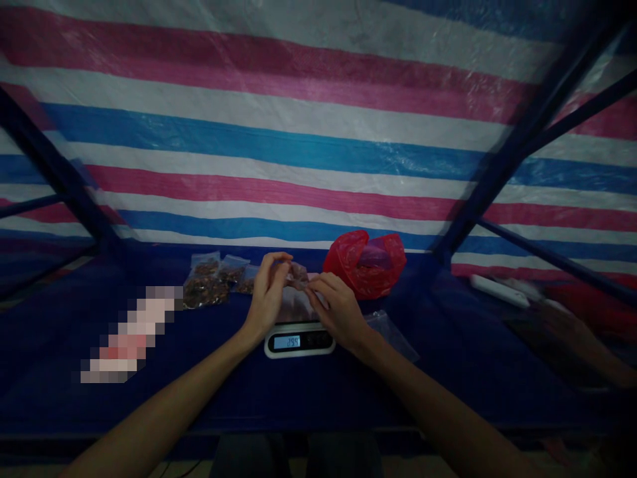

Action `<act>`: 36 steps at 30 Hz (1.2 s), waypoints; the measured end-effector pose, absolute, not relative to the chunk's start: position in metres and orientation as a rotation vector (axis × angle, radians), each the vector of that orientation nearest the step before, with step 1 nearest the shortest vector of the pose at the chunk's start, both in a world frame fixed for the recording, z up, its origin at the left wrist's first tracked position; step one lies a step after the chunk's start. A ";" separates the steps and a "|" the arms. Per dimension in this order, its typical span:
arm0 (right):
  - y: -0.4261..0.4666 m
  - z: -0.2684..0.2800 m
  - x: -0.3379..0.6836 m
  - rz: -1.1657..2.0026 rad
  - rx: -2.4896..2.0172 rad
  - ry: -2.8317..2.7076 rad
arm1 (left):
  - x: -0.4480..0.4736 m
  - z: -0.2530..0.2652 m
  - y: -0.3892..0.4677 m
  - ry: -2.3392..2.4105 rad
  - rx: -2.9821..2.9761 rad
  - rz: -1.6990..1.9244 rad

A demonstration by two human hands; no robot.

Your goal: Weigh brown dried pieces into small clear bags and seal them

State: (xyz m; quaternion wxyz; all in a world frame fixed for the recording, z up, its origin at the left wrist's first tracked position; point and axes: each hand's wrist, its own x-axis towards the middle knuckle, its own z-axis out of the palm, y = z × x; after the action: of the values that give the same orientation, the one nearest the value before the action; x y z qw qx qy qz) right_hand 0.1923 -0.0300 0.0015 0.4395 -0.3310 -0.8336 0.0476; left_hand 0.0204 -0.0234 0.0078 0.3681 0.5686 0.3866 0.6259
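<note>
Between my two hands is a small clear plastic bag (297,275) with brownish contents, held above a kitchen scale (300,341). My left hand (270,292) pinches the bag's left side with bent fingers. On the other side, the fingertips of my right hand (339,307) close on its edge. The scale's display is lit with digits, and its metal plate lies under the hands. Several filled zip bags (205,282) with dark brown dried pieces lie to the left. A flat zip bag (391,334) rests by my right wrist.
A red plastic bag (365,265) stands open behind my right hand. The blue table (223,398) has blue frame posts at its sides and a striped sheet (298,146) behind. At the far right are another person's hand (567,328) and a white device (499,291). A pixelated patch covers something on the left.
</note>
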 end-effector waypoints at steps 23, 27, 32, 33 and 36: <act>-0.031 0.005 0.197 1.363 -0.830 -1.421 | 0.015 0.017 -0.026 0.802 1.798 1.053; -0.030 0.005 0.196 1.322 -0.856 -1.489 | 0.015 0.014 -0.025 0.777 1.739 1.007; -0.033 0.006 0.196 1.232 -0.874 -1.561 | 0.016 0.016 -0.027 0.793 1.729 1.009; -0.034 0.006 0.195 1.203 -0.882 -1.583 | 0.016 0.016 -0.028 0.804 1.732 0.999; -0.036 0.005 0.195 1.105 -0.934 -1.680 | 0.017 0.016 -0.029 0.828 1.759 0.946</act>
State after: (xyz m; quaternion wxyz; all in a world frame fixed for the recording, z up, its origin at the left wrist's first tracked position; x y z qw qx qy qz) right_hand 0.1948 -0.0360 0.0051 0.4461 -0.3769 -0.6782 0.4460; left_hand 0.0167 -0.0289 0.0161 0.4705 0.7178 0.3380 0.3862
